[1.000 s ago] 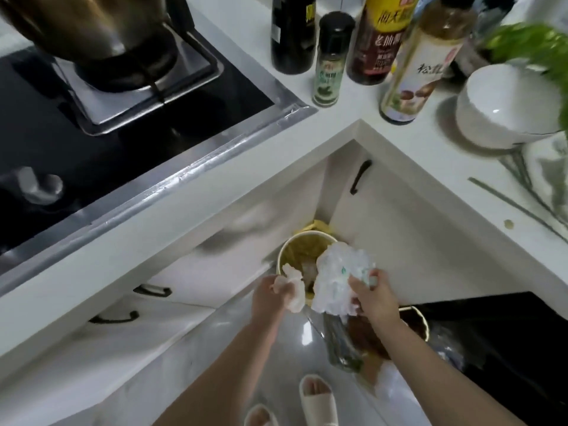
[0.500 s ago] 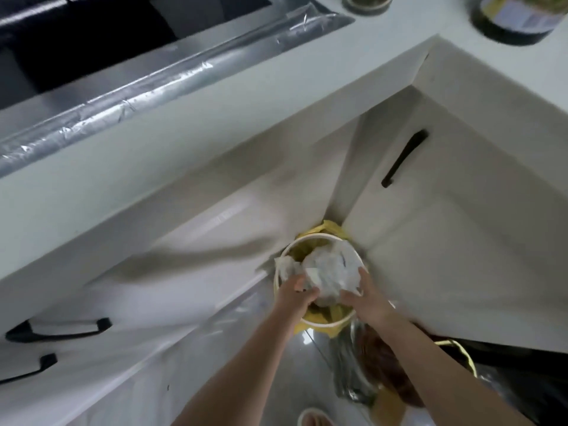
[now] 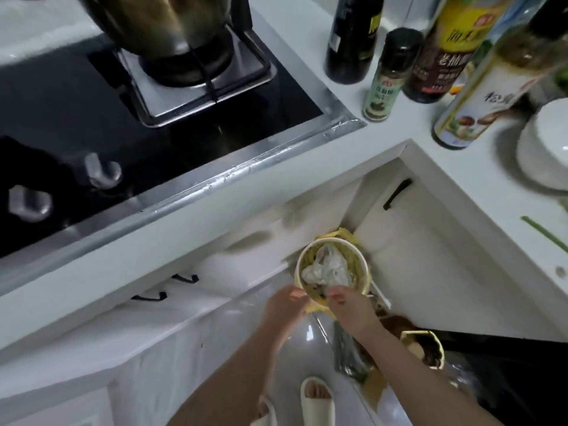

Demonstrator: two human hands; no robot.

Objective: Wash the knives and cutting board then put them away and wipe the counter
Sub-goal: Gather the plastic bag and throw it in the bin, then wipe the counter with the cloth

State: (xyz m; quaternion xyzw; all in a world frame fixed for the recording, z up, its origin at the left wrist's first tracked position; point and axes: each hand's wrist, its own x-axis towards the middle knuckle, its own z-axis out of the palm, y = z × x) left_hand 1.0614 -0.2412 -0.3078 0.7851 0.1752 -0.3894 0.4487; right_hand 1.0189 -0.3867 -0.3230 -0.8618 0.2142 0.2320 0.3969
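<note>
No knife or cutting board is in view. A small round bin (image 3: 365,265) with a yellow liner stands on the floor in the corner below the white counter (image 3: 396,130). Crumpled white paper and clear plastic (image 3: 327,269) lie inside it. My left hand (image 3: 284,307) hovers at the bin's near rim with relaxed fingers and holds nothing. My right hand (image 3: 350,310) is beside it, fingertips at the near edge of the wad, with no grip showing.
A black gas hob (image 3: 92,112) with a steel pot (image 3: 159,23) sits on the left counter. Several sauce bottles (image 3: 442,50) and a white bowl (image 3: 544,149) stand at the back right. A second bag of rubbish (image 3: 424,348) sits beside the bin. Drawer handles (image 3: 184,278) are to the left.
Both hands let go of the white wads, which now lie in the bin. The hands have drawn back to the near rim, and my head has lifted, so the hob and bottles show again.
</note>
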